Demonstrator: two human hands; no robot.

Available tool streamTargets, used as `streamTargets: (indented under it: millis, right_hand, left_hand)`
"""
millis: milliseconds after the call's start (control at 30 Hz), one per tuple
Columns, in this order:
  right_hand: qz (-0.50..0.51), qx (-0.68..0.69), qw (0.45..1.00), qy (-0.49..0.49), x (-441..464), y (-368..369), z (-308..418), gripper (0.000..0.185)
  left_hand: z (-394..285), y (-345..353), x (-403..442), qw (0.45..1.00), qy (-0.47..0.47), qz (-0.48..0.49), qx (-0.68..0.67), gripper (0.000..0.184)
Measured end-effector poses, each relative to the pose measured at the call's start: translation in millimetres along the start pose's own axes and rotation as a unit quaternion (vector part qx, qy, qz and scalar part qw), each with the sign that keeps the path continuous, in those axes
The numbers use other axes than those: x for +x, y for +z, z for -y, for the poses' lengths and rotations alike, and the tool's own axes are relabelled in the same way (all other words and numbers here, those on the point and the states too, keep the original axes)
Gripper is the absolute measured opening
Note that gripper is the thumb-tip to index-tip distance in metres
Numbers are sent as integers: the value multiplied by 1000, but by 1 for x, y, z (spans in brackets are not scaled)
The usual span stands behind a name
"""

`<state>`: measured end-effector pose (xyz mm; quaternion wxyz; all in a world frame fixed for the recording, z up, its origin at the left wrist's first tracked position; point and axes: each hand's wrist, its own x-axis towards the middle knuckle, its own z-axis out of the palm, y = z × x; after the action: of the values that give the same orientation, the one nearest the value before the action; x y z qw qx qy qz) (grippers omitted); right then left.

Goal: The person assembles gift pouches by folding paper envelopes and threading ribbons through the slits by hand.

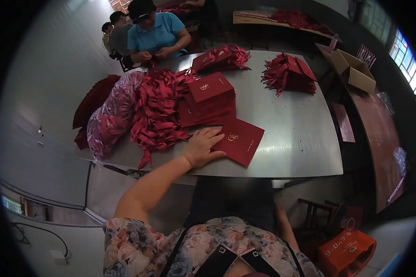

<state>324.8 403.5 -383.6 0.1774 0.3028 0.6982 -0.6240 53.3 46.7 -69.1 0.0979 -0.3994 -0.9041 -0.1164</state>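
Note:
My left hand (pixel 203 147) rests on the metal table with its fingers spread, the fingertips touching the left edge of a flat dark red card with gold print (pixel 241 141). Behind that card lies a spread stack of similar red cards (pixel 211 110). A heap of red ribbons (pixel 159 108) lies left of the stack, beside a clear plastic bag of red ribbons (pixel 111 117). Low at my right side, off the table, hangs my right arm; my right hand (pixel 280 213) shows only in part near my thigh, its fingers hidden.
The metal table (pixel 286 152) also bears two ribboned card piles (pixel 289 76) (pixel 222 57). A co-worker in a blue shirt (pixel 157 39) sits across it. At right stand a side bench (pixel 372 134) with a cardboard box (pixel 352 71) and an orange bag (pixel 346 251).

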Motion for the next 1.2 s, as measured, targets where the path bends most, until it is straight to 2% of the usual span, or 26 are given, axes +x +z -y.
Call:
streamTargets:
  millis: [33,67,133,167,233,267,333,400,467,567,633,700,767,867,1200]
  right_hand:
    - [-34,-146,982,-114,-7,-1,-6,50]
    - [-34,-150,980,-122,-9,3,-10,50]
    - [-137,-136,969,-152,-8,11,-16,39]
    - [-139,-143,968,-155,-11,10,-9,39]
    - [-125,-319,927,-155,-37,2,31,37]
    - [-129,-324,925,-154,-56,0,64,37]
    - [-9,-335,920,-204,-104,-2,146,34]
    - [119,-102,961,-227,-139,10,218,37]
    - [201,-18,927,-317,-198,40,305,44]
    - [415,-3,828,-377,-252,87,381,72]
    - [562,-52,718,-407,-280,130,416,95]
    - [695,28,607,-384,-306,175,424,99]
    - [727,111,537,-414,-331,210,422,81]
    - [742,86,536,-394,-325,232,428,79]
    - [752,-42,562,-341,-312,329,426,70]
  left_hand:
    - [0,1,-1,1000,5,-12,-16,64]
    - [1,2,-2,999,11,-22,-34,62]
    - [4,4,-3,998,15,-42,-44,59]
    - [5,6,-5,997,23,-52,-59,56]
    - [8,11,-9,994,23,-75,-73,53]
    - [9,12,-8,992,26,-93,-82,51]
    - [11,13,-7,990,25,-102,-99,50]
    - [10,12,-8,987,29,-114,-111,49]
    - [8,12,-8,987,21,-114,-107,49]
    - [5,10,-9,990,13,-112,-89,53]
    - [2,9,-8,991,6,-111,-80,55]
    - [-1,7,-9,992,-21,-95,-74,59]
    - [3,13,-9,993,-41,-68,-90,64]
    - [2,12,-10,995,-41,-70,-61,62]
    - [1,5,-17,993,-45,-52,-93,59]
